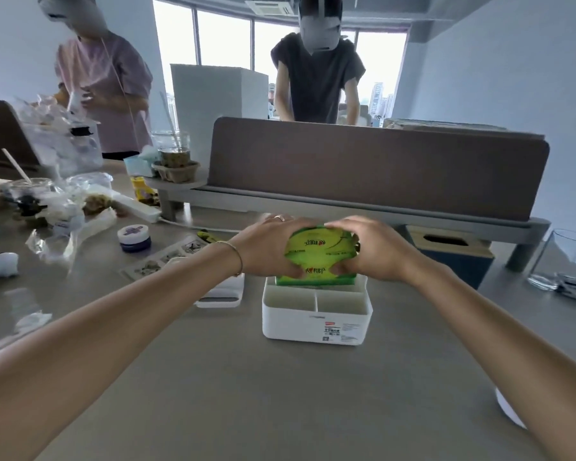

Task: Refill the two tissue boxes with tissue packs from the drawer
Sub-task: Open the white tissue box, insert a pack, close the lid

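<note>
Head view shows us clamping our left hand [266,247] and right hand [376,251] fingers on the green plastic tissue pack [316,257], part-way into the white plastic tissue box's [313,314] rear compartment; uneven pressing could jam it against the rim.

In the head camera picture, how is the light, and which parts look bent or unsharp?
Head view: strong backlight from the windows washes out the sky, leaving the room dim; wide-angle distortion bows the desk divider and stretches both forearms; the green tissue pack, held by the left hand and right hand over the white box, is fairly sharp; the clutter at left is soft.
</note>
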Demonstrator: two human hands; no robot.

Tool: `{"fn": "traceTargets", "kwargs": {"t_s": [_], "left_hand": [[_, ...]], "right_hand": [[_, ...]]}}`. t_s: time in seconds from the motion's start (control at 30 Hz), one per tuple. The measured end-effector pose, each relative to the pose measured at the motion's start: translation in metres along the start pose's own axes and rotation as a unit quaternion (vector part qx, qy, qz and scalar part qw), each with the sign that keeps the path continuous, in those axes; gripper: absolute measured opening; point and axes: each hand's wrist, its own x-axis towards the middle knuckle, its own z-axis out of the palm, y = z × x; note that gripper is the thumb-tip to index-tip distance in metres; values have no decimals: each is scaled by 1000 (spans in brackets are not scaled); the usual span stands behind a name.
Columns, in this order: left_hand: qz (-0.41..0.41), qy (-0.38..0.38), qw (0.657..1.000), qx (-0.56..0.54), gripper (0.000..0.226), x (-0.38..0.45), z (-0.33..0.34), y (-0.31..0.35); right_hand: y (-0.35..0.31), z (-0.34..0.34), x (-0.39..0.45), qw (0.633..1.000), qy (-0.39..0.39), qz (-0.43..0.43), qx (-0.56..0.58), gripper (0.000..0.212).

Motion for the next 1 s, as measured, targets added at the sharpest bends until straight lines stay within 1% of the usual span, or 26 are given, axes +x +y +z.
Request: {"fn": "traceTargets", "kwargs": {"t_s": [0.1,0.2,0.37,0.5,0.57,0.63,0.77,0.83,0.9,1.0], "left_hand": [[-16,-26,1000,0,91,5,7,-2],[-18,-32,999,-3,83,8,13,0],[-20,-56,998,3,89,11,25,-3],[-9,-57,998,6,88,10,27,-3],[2,-56,998,-2,82,7,25,-6],[6,-39,999,-3,75,-1,18,-13],[-66,21,998,-13,55,-31,2,-46],[-97,31,995,1,48,-50,2,-68],[-134,17,991,22,45,-68,6,-88],[-178,-25,982,55,43,-90,17,-110]], "right_hand": [[7,8,0,1000,-12,11,9,85],[12,17,-1,1000,-9,15,9,80],[15,27,-2,999,-22,29,-4,80],[16,31,-3,999,-40,28,-11,80],[11,30,-1,999,-35,24,-16,77],[-2,31,2,1000,-23,14,-13,73],[-42,46,12,1000,-8,-30,-6,68],[-63,58,19,998,-9,-63,4,63],[-82,70,27,996,-21,-87,3,60],[-103,88,40,994,-33,-104,-11,53]]}}
